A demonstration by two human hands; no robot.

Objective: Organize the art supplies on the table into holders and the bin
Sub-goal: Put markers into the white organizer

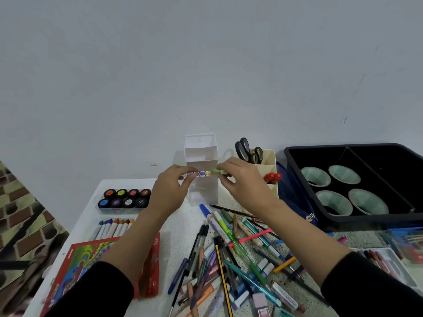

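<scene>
In front of the white holder [201, 154], the left grip [170, 186] and right grip [242, 179] pinch opposite ends of a marker row [202, 173].

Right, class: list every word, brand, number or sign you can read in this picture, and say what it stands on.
Nothing here can be read for certain.
Eraser sleeve: dark capitals, too blurred to read.
Pouch: white logo, unreadable.
Blue marker: print too small.
Paint pot lids: labels blurred.
Red book: only a pattern shows, no legible words.
</scene>
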